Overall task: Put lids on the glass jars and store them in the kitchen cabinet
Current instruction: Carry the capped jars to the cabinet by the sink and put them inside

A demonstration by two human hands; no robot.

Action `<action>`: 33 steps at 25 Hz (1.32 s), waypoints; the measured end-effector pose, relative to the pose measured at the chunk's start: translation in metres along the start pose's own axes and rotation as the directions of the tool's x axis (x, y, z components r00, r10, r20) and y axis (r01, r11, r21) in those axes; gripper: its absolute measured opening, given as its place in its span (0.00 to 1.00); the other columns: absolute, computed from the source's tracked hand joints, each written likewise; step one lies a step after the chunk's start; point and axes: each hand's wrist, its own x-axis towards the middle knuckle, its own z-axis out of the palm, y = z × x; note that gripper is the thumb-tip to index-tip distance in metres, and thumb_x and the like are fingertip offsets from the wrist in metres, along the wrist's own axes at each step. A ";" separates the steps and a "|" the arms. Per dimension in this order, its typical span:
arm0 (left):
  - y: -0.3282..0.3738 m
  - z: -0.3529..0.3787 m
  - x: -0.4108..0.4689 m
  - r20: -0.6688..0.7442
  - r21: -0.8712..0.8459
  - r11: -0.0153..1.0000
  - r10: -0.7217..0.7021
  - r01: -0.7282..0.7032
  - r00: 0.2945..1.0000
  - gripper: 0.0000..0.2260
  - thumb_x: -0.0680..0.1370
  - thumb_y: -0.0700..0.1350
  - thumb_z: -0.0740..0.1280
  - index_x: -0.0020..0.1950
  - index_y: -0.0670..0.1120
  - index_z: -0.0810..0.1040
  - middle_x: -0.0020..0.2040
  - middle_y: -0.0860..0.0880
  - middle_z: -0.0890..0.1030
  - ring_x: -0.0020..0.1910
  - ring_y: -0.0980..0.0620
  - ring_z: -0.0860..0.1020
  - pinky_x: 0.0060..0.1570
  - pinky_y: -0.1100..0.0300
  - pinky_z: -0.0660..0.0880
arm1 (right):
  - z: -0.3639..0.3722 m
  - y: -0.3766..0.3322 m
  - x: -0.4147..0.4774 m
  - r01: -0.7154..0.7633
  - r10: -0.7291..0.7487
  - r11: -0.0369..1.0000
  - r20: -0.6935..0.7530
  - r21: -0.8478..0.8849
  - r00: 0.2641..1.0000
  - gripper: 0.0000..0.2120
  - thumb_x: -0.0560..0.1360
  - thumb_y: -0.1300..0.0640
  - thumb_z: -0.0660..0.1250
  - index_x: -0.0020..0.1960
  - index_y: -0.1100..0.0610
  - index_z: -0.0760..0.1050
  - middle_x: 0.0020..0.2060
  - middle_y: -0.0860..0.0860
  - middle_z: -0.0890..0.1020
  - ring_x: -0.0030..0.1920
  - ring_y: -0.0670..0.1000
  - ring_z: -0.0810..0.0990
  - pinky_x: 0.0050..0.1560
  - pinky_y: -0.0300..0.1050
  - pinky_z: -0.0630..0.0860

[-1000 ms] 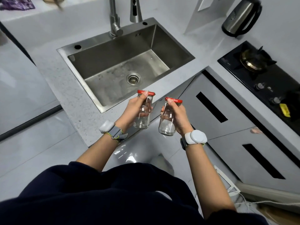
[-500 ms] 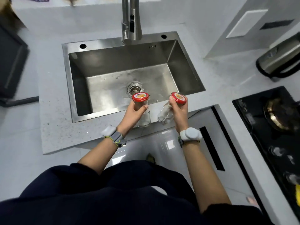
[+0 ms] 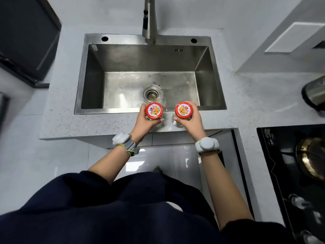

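The left glass jar (image 3: 157,126) is being gripped around its body by the left hand (image 3: 144,123), fingers and thumb curled about the glass, while the right glass jar (image 3: 176,123) is being held the same way by the right hand (image 3: 192,120). Both jars are being kept upright and just beside each other over the front strip of the countertop (image 3: 88,124), near the sink's front rim; whether they are being rested on the surface or held above it cannot be told. Each jar is being shown from above as clear, rounded glass. The left lid (image 3: 154,110) and the right lid (image 3: 184,110) are round and red, each printed with a pale centre disc and orange fruit artwork. Pale, rounded wrist devices are being worn on straps, one on the left wrist (image 3: 123,139) and one on the right wrist (image 3: 207,144), and dark navy sleeves (image 3: 105,208) are being worn above bare forearms. Behind the jars, a rectangular sink (image 3: 80,76) of brushed steel is being seen, with a round perforated drain (image 3: 152,94) and a tall metal faucet (image 3: 149,20). The countertop is being shown as speckled pale grey stone. At the right edge a steel kettle (image 3: 314,94) is being partly cropped, and a glossy black stove (image 3: 274,164) with a brass-coloured burner (image 3: 311,157) is being seen below it.
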 end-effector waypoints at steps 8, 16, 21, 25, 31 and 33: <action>-0.004 0.008 0.003 -0.026 0.064 0.998 0.018 -0.017 0.999 0.24 0.66 0.33 0.76 0.54 0.44 0.67 0.52 0.46 0.77 0.52 0.52 0.77 0.54 0.57 0.75 | 0.006 -0.002 -0.001 -0.032 0.033 0.999 0.028 -0.035 0.999 0.32 0.66 0.68 0.76 0.66 0.60 0.66 0.56 0.51 0.74 0.56 0.47 0.74 0.43 0.25 0.74; -0.007 0.015 0.011 -0.034 0.056 0.998 -0.011 0.013 0.999 0.24 0.67 0.28 0.71 0.56 0.44 0.65 0.51 0.47 0.75 0.50 0.53 0.75 0.54 0.55 0.74 | 0.004 0.007 0.007 0.000 0.004 0.998 0.063 -0.063 0.998 0.33 0.68 0.68 0.74 0.68 0.58 0.64 0.61 0.52 0.72 0.63 0.51 0.73 0.54 0.28 0.74; -0.012 0.013 0.007 -0.063 0.070 0.997 -0.008 0.012 0.998 0.34 0.66 0.33 0.76 0.65 0.41 0.61 0.62 0.45 0.68 0.61 0.53 0.69 0.59 0.70 0.68 | 0.002 0.014 0.001 0.026 -0.018 0.994 0.081 -0.104 0.997 0.46 0.66 0.67 0.75 0.74 0.51 0.52 0.70 0.52 0.61 0.70 0.49 0.65 0.67 0.37 0.68; -0.034 0.010 -0.017 -0.240 0.212 0.976 -0.003 0.055 0.971 0.29 0.64 0.43 0.78 0.56 0.44 0.63 0.55 0.46 0.65 0.53 0.51 0.67 0.56 0.62 0.68 | 0.008 0.040 -0.025 -0.090 0.014 0.985 -0.448 -0.149 0.894 0.26 0.67 0.72 0.67 0.61 0.61 0.60 0.57 0.55 0.63 0.55 0.52 0.68 0.53 0.38 0.69; -0.069 0.016 -0.042 -0.004 0.135 0.979 -0.151 0.150 0.989 0.11 0.74 0.32 0.64 0.38 0.47 0.70 0.32 0.50 0.69 0.32 0.55 0.67 0.36 0.63 0.66 | 0.046 0.095 -0.008 -0.625 0.633 0.771 -0.248 0.121 0.733 0.13 0.75 0.68 0.59 0.59 0.66 0.69 0.50 0.56 0.71 0.50 0.53 0.71 0.38 0.41 0.69; -0.078 0.016 -0.036 0.043 0.154 0.966 -0.215 0.206 0.976 0.08 0.75 0.33 0.63 0.41 0.46 0.72 0.33 0.49 0.71 0.34 0.54 0.69 0.37 0.62 0.67 | 0.060 0.109 0.008 -0.687 0.720 0.693 -0.154 0.218 0.677 0.09 0.75 0.70 0.57 0.54 0.65 0.69 0.45 0.56 0.72 0.47 0.54 0.72 0.36 0.42 0.73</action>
